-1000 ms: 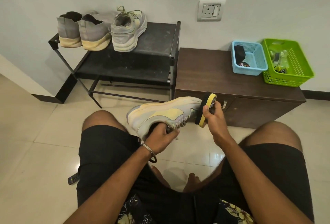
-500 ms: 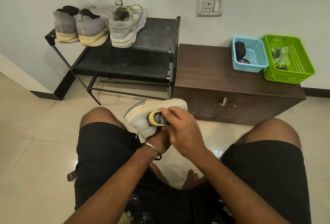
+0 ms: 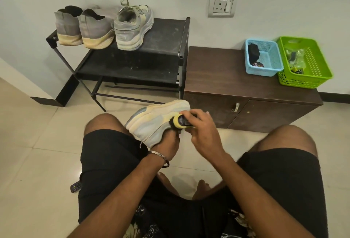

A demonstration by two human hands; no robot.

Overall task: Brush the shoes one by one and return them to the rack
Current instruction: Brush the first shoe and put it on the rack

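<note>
Gripping the brush (image 3: 180,122), the right hand (image 3: 203,133) curls its fingers round it against the sneaker (image 3: 157,122). The left hand (image 3: 167,142) clasps that sneaker from below, fingers hidden inside.

four shoes (image 3: 132,27), two baskets (image 3: 263,57), one brush (image 3: 179,122)

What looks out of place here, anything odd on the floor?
Yes: a dark remote control lies on the tiled floor beside the person's left thigh, partly hidden under the shorts, where it could be knocked or stepped on.
</note>
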